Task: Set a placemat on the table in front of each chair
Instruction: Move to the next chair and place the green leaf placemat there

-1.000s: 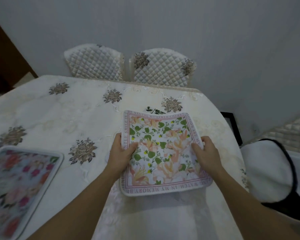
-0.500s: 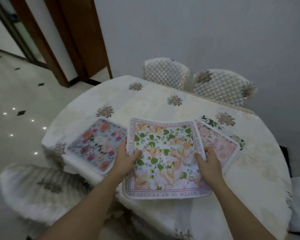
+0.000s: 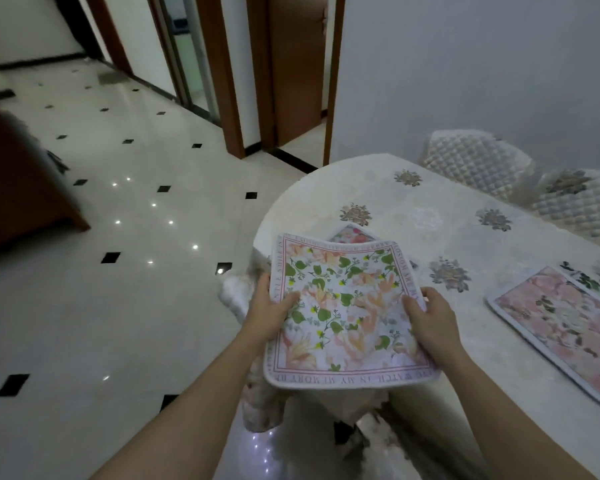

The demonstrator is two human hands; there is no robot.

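Tiled floor (image 3: 118, 271) at left, oval bench (image 3: 465, 244) under a cream floral cloth at right, two quilted chairs (image 3: 475, 161) on its far side. Pink placemat (image 3: 565, 327) lies flat on the bench at right. Leafy bordered placemat (image 3: 343, 313) held up off the bench over its near left end, partly covering another mat (image 3: 349, 233) lying there. Left hand (image 3: 271, 311) and right hand (image 3: 430, 318) pinch its side edges, thumbs on top, fingers curled underneath.
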